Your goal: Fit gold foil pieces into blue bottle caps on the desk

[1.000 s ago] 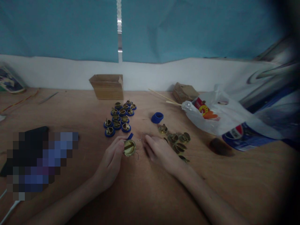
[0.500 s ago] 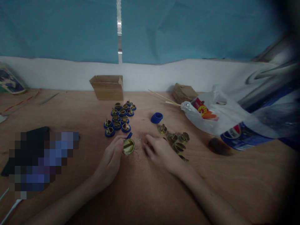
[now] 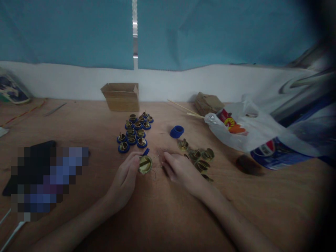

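Observation:
My left hand (image 3: 125, 178) is closed on a round brass fitting (image 3: 145, 165), whose hollow side with a bar across it faces up. A bit of blue ring (image 3: 146, 152) sticks out beyond the fingertips of that hand. To the right, my right hand (image 3: 181, 170) rests low over the table with thumb and fingers pinched together; what they hold, if anything, is hidden. Thin curled strands (image 3: 154, 173) lie on the wood between the hands. Several brass fittings (image 3: 202, 165) sit just beyond my right hand. Ahead of my left hand stand several brass fittings in blue rings (image 3: 131, 139).
A small stack of blue rings (image 3: 176, 131) stands right of centre. Behind are an open cardboard box (image 3: 122, 101) and a brown block-like packet (image 3: 208, 102). A plastic bag (image 3: 231, 140) and a blue Pepsi package (image 3: 280, 154) occupy the right; a dark, blurred-out device (image 3: 34, 157) lies left.
The view has shifted very slightly. Both hands stay in nearly the same place, and the brass fitting remains in my left hand.

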Demonstrator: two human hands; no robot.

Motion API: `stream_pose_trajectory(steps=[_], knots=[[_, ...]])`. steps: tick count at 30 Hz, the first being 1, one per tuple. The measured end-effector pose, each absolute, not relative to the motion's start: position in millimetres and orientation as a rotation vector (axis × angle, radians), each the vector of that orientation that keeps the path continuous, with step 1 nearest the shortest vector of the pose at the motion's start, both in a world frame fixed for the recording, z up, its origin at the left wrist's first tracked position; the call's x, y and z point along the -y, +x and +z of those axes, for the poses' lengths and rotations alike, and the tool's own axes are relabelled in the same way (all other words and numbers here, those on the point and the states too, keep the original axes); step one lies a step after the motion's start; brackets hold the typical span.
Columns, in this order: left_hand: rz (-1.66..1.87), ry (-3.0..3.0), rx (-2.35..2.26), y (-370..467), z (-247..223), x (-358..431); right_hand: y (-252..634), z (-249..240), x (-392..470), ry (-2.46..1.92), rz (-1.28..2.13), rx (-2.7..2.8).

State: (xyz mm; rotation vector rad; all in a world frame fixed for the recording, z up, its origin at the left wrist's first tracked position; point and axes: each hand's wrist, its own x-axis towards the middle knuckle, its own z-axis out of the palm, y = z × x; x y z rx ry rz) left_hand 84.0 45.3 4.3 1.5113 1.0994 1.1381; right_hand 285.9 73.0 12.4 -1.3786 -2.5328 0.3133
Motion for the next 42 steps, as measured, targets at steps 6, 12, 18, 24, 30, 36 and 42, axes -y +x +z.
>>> stream_pose_trajectory(steps=[6, 12, 18, 24, 30, 36, 42], knots=[[1.125, 1.539, -1.101, 83.3, 2.9, -45.6, 285.4, 8.0, -74.1, -1.394, 0.258, 2.544], [1.132, 1.518, -1.099, 84.3, 2.4, -46.0, 283.3, 5.9, -75.1, -1.424, 0.221, 2.519], [1.145, 1.524, -1.103, 83.8, 3.0, -47.0, 285.8, 12.4, -73.8, -1.411, 0.268, 2.512], [1.14, 1.515, -1.107, 83.2, 2.3, -45.7, 289.4, 12.0, -74.7, -1.376, 0.277, 2.555], [1.128, 1.504, -1.099, 83.9, 3.2, -45.6, 286.7, 12.7, -74.6, -1.366, 0.22, 2.592], [1.134, 1.531, -1.096, 84.0, 3.4, -45.4, 285.7, 10.6, -75.2, -1.375, 0.148, 2.61], [1.135, 1.535, -1.092, 83.6, 1.4, -45.8, 284.7, 11.7, -76.0, -1.383, 0.136, 2.617]])
